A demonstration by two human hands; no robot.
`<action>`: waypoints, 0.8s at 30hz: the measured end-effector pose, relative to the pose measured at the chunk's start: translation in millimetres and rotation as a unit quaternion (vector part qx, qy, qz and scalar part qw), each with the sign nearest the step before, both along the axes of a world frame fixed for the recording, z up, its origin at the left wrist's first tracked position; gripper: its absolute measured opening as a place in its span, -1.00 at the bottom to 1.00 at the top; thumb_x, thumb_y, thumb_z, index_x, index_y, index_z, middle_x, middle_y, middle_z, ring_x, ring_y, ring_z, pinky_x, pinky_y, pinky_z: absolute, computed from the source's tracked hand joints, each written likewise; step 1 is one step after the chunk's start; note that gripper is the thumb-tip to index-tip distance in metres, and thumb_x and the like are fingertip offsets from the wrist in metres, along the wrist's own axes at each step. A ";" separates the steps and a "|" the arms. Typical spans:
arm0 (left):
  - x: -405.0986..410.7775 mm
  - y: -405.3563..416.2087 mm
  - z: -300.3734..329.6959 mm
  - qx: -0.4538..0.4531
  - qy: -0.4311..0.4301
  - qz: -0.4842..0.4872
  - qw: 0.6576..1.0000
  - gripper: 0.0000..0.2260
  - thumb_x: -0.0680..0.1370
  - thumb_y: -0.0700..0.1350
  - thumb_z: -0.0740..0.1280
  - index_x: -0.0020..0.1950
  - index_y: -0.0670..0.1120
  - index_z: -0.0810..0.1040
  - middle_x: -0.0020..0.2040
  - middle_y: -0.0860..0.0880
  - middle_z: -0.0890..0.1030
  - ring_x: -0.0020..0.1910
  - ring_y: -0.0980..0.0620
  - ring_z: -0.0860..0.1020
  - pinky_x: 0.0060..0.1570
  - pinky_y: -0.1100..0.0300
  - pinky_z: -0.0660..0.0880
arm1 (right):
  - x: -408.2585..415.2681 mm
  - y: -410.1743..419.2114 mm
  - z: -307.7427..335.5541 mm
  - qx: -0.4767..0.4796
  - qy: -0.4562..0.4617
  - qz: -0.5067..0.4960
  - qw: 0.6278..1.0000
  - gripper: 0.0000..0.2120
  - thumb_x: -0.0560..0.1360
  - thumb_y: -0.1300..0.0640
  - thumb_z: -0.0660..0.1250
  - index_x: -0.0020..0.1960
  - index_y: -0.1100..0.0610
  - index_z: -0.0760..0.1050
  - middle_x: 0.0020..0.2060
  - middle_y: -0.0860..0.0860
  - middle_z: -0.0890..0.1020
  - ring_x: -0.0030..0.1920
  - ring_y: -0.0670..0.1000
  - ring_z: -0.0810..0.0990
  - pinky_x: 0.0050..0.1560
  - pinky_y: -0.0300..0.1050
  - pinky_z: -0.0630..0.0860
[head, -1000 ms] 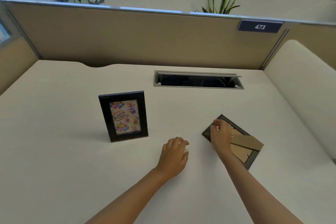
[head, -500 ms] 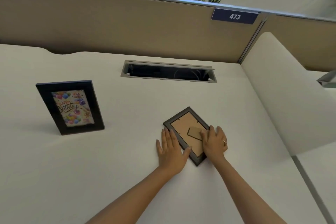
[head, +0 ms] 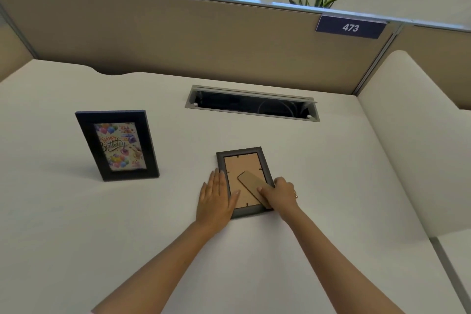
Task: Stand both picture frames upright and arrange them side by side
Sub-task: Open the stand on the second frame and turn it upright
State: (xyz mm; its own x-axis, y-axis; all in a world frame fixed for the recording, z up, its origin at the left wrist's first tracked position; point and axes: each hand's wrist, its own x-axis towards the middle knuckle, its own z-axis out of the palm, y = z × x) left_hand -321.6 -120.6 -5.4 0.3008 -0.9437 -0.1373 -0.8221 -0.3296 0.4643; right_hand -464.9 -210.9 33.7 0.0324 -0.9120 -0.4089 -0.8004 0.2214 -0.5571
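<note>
The face-down frame (head: 243, 160) hides its picture.

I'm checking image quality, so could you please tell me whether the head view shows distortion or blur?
Head view: wide-angle bowing of the partition rail; sharp standing frame with a soft shadow; no glare on the face-down frame.

Single view, head-worn wide-angle camera. Position: above the near edge of the desk (head: 76, 237), close over it. Facing: forward and down, toward the partition (head: 178, 38) at the far edge. Forearms enter from the bottom; both hands sit near frame centre. Straight edges bow toward the margins. No second view.
</note>
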 end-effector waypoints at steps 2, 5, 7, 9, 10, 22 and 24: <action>10.7 5.4 -0.6 -0.001 -0.002 -0.008 1.000 -0.34 0.56 0.26 -0.19 0.51 -0.12 -0.24 0.57 -0.06 -0.17 0.53 0.05 -0.20 0.46 0.10 -0.25 | -2.5 -3.4 -1.3 0.042 -0.073 0.004 0.996 -0.49 0.36 -0.12 0.45 0.06 0.27 0.47 0.04 0.18 0.58 0.01 0.18 0.58 -0.17 -0.07 0.46; 19.6 9.1 0.9 0.012 0.022 -0.027 0.999 -0.33 0.54 0.27 -0.19 0.51 -0.10 -0.24 0.56 -0.03 -0.19 0.52 0.08 -0.23 0.46 0.10 -0.26 | -4.8 -0.9 4.2 0.143 -0.247 -0.018 0.958 -0.45 0.34 -0.08 0.51 0.15 0.22 0.43 0.07 0.13 0.61 0.01 0.12 0.62 -0.14 -0.06 0.59; 22.8 7.7 9.1 0.019 0.063 -0.031 0.997 -0.37 0.58 0.23 -0.13 0.51 -0.08 -0.23 0.56 -0.03 -0.21 0.52 0.07 -0.24 0.46 0.08 -0.26 | 0.5 3.5 8.9 0.193 -0.352 -0.040 0.915 -0.42 0.39 0.04 0.50 0.31 0.17 0.36 0.15 0.15 0.59 0.09 0.15 0.62 -0.03 0.02 0.62; 24.3 4.1 21.2 0.003 0.111 -0.026 0.993 -0.42 0.60 0.18 -0.10 0.52 -0.04 -0.20 0.55 -0.04 -0.24 0.52 0.03 -0.26 0.46 0.04 -0.24 | 12.5 10.2 14.7 0.197 -0.414 -0.054 0.887 -0.45 0.44 0.13 0.46 0.35 0.16 0.33 0.17 0.16 0.59 0.11 0.16 0.63 -0.02 0.04 0.62; 24.1 2.5 28.0 -0.013 0.123 -0.035 0.992 -0.43 0.60 0.17 -0.08 0.52 -0.01 -0.19 0.55 -0.03 -0.27 0.51 0.01 -0.28 0.46 0.01 -0.24 | 20.0 13.8 17.6 0.188 -0.432 -0.062 0.880 -0.45 0.45 0.14 0.44 0.36 0.17 0.31 0.18 0.16 0.58 0.11 0.16 0.63 -0.02 0.05 0.63; 45.0 -12.3 106.3 -0.213 0.288 -0.093 0.929 -0.36 0.54 -0.14 0.31 0.51 0.13 0.04 0.48 0.12 0.25 0.40 0.15 0.31 0.31 0.27 0.38 | 74.6 16.5 95.6 0.127 -0.508 0.017 0.852 -0.43 0.55 -0.29 0.00 0.38 0.02 0.39 0.24 0.13 0.60 0.27 0.13 0.56 0.33 0.17 0.41; 50.8 -14.1 112.9 -0.288 0.318 -0.014 0.903 -0.51 0.56 -0.17 0.28 0.45 0.06 0.24 0.29 0.15 0.46 0.23 0.21 0.46 0.12 0.47 0.42 | 80.4 15.0 100.2 0.113 -0.473 0.042 0.873 -0.37 0.54 -0.31 -0.04 0.44 0.03 0.33 0.36 0.07 0.50 0.38 0.10 0.43 0.44 0.16 0.27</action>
State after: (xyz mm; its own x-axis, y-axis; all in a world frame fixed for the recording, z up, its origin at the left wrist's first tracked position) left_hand -270.8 -134.8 107.5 0.3092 -0.9195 0.2425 -0.3328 0.1342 0.9334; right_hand -384.5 -195.9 133.9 0.5161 -0.7893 -0.3326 -0.0240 0.3748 -0.9268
